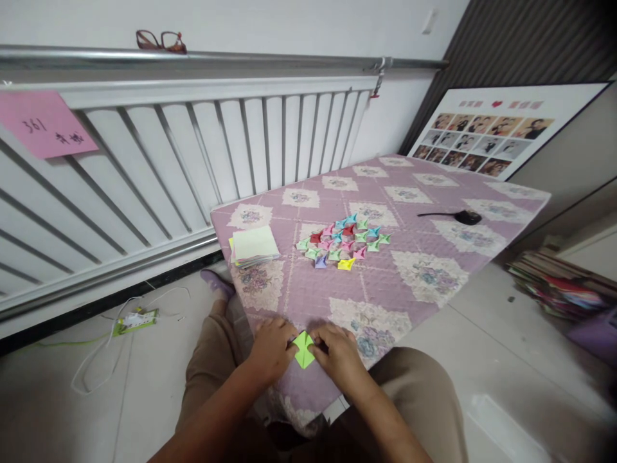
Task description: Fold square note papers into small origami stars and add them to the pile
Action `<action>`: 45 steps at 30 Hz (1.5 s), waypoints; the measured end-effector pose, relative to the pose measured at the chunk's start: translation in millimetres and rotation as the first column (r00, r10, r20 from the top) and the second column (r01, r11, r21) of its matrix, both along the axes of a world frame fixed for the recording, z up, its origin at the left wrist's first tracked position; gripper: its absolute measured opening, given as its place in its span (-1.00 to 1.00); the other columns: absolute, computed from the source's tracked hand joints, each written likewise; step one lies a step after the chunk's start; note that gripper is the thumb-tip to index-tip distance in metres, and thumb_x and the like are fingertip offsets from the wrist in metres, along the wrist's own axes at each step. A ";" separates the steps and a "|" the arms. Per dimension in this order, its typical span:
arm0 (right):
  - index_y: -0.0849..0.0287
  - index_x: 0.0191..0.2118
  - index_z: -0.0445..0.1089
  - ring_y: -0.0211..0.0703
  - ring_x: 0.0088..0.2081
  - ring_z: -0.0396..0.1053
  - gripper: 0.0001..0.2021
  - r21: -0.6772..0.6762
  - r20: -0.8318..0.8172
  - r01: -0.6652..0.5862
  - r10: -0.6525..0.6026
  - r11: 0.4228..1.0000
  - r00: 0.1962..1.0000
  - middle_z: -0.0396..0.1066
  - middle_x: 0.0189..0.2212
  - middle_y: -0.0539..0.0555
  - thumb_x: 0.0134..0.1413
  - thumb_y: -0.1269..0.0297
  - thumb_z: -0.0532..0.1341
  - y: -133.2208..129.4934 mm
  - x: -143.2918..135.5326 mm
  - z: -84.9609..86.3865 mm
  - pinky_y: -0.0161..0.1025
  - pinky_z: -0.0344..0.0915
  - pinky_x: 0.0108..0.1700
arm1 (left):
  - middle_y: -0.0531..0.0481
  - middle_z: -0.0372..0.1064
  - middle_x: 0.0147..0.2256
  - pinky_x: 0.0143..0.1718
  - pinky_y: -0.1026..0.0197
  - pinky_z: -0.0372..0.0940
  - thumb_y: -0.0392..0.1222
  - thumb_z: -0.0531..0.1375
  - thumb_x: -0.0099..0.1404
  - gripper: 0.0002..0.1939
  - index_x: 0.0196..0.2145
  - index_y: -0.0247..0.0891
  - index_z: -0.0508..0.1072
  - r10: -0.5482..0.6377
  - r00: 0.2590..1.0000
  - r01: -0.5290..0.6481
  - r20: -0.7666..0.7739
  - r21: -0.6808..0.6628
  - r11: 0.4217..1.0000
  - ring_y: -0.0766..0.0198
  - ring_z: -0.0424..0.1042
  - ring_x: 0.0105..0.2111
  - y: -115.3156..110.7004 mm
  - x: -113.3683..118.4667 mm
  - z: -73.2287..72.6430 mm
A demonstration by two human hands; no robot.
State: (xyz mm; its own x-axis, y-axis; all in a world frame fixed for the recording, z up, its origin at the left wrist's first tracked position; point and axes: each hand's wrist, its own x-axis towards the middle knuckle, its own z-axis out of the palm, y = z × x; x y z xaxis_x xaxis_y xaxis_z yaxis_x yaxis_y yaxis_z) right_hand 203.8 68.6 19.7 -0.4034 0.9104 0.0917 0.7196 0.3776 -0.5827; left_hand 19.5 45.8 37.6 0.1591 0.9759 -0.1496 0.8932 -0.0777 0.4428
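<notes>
A small bright green square of folded origami paper (303, 350) lies on the near corner of the table, turned like a diamond with creases meeting near its middle. My left hand (274, 347) grips its left corner, thumb on top. On the opposite corner is my right hand (337, 347), its thumb and fingers closed on the paper. Beyond them, several small folded paper pieces (348, 245) in pink, red, blue, green, yellow and purple sit grouped on the cloth. A stack of square paper sheets (255, 245), pale on top, rests at the table's left edge.
The table wears a purple flowered cloth (308, 289). A black object with a thin strap (467, 217) lies on its right side. Behind stand a white radiator (270, 141) with a pink note (45, 125) and a framed photo board (501, 132). A power strip (136, 320) is on the floor.
</notes>
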 end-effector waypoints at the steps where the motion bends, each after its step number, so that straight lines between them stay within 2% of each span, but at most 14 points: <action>1: 0.04 -0.29 0.38 -0.14 -0.23 0.31 -0.84 -0.003 0.001 0.003 -0.003 1.000 1.000 0.39 -0.38 -0.06 -0.03 0.42 0.22 -0.1 0.0 -0.6 -0.15 0.00 -0.13 | 0.02 0.36 -0.18 -0.07 0.06 0.08 -0.16 0.17 0.18 -0.80 -0.20 -0.06 0.45 0.003 1.000 -0.003 0.002 0.001 1.000 0.10 0.28 -0.11 -0.1 0.0 -0.4; 9: 0.00 -0.04 0.37 -0.06 -0.15 0.31 -0.67 0.023 0.085 0.029 -0.031 0.999 0.996 0.41 -0.27 0.01 0.02 0.35 0.22 -4.5 -4.7 1.8 -0.11 0.03 -0.10 | 0.03 0.36 -0.17 -0.07 0.06 0.03 -0.23 0.13 0.18 -0.83 -0.23 -0.13 0.39 0.016 0.999 -0.016 0.051 -0.009 1.000 0.11 0.25 -0.09 -3.2 3.0 0.0; 14: 0.02 -0.33 0.43 -0.09 -0.17 0.31 -0.93 -0.030 0.078 0.020 -0.018 0.999 0.997 0.41 -0.31 -0.03 0.04 0.33 0.21 -2.5 -6.5 5.8 -0.13 0.01 -0.12 | 0.03 0.39 -0.20 -0.08 0.07 0.02 -0.32 0.09 0.17 -0.81 -0.23 -0.17 0.36 0.014 0.994 -0.012 0.109 -0.016 1.000 0.17 0.27 -0.12 -3.9 5.1 2.7; 19: 0.08 -0.43 0.37 -0.16 -0.27 0.32 -0.91 -0.084 -0.005 0.013 -0.014 0.996 1.000 0.41 -0.42 -0.07 0.07 0.34 0.17 -0.3 -4.9 6.2 -0.16 0.01 -0.14 | 0.02 0.38 -0.21 -0.10 0.10 0.05 -0.29 0.09 0.20 -0.81 -0.22 -0.16 0.40 -0.031 0.992 0.033 0.123 -0.016 0.999 0.17 0.29 -0.13 0.5 1.0 3.7; 24: 0.06 -0.37 0.38 -0.16 -0.28 0.32 -0.93 -0.077 -0.033 0.005 -0.007 0.997 0.999 0.40 -0.43 -0.08 0.05 0.36 0.17 -2.1 -2.3 5.7 -0.15 0.00 -0.13 | 0.01 0.36 -0.25 -0.11 0.12 0.06 -0.22 0.09 0.24 -0.86 -0.29 -0.16 0.44 -0.078 0.996 0.079 0.051 -0.008 0.997 0.17 0.30 -0.15 1.4 -1.6 1.9; 28: 0.02 -0.27 0.41 -0.16 -0.27 0.32 -0.84 -0.078 -0.039 0.009 -0.012 0.997 0.999 0.42 -0.40 -0.08 0.03 0.40 0.17 -2.2 -1.8 6.4 -0.15 0.01 -0.11 | -0.01 0.37 -0.25 -0.13 0.12 0.09 -0.20 0.12 0.22 -0.87 -0.29 -0.16 0.45 -0.085 0.996 0.086 0.014 -0.039 0.996 0.14 0.31 -0.16 3.4 -1.2 5.2; 32: 0.03 -0.31 0.42 -0.14 -0.26 0.33 -0.85 -0.046 -0.008 0.028 -0.028 0.999 1.000 0.42 -0.41 -0.06 0.03 0.41 0.16 -1.7 -3.5 4.1 -0.15 0.01 -0.13 | -0.01 0.40 -0.29 -0.17 0.13 0.10 -0.19 0.15 0.19 -0.87 -0.29 -0.17 0.47 -0.087 0.996 0.088 0.015 -0.067 0.994 0.15 0.34 -0.22 10.2 -0.4 10.1; 36: 0.04 -0.26 0.40 -0.13 -0.26 0.33 -0.84 0.017 -0.005 0.029 -0.029 0.999 1.000 0.42 -0.39 -0.03 0.03 0.40 0.17 -2.6 -2.8 -0.2 -0.16 0.03 -0.15 | 0.00 0.40 -0.30 -0.20 0.16 0.11 -0.21 0.13 0.21 -0.87 -0.31 -0.18 0.47 -0.086 0.996 0.087 0.015 -0.071 0.994 0.17 0.36 -0.24 14.3 0.0 10.4; 39: 0.09 -0.32 0.37 -0.14 -0.27 0.32 -0.91 0.059 -0.002 0.015 -0.015 0.998 1.000 0.40 -0.39 -0.02 0.02 0.40 0.18 -3.4 -0.5 -1.8 -0.17 0.04 -0.15 | -0.01 0.40 -0.29 -0.19 0.15 0.10 -0.23 0.12 0.23 -0.87 -0.30 -0.18 0.46 -0.086 0.996 0.087 0.011 -0.062 0.994 0.17 0.35 -0.23 13.2 -0.1 9.6; 42: 0.10 -0.38 0.34 -0.15 -0.28 0.32 -0.95 0.067 0.002 0.001 -0.002 0.998 1.000 0.39 -0.40 -0.03 0.02 0.40 0.18 -2.9 1.1 -2.5 -0.18 0.05 -0.16 | -0.01 0.40 -0.27 -0.18 0.14 0.10 -0.23 0.12 0.23 -0.87 -0.26 -0.17 0.45 -0.082 0.997 0.082 0.007 -0.054 0.995 0.16 0.35 -0.20 11.5 -0.4 9.0; 45: 0.09 -0.33 0.36 -0.14 -0.27 0.33 -0.91 0.056 0.000 0.004 -0.004 0.998 1.000 0.39 -0.39 -0.03 0.01 0.41 0.20 -2.0 1.7 -3.5 -0.17 0.06 -0.15 | 0.00 0.40 -0.26 -0.17 0.14 0.09 -0.23 0.13 0.23 -0.88 -0.27 -0.17 0.43 -0.079 0.997 0.080 0.017 -0.047 0.996 0.16 0.34 -0.20 10.4 -1.1 7.3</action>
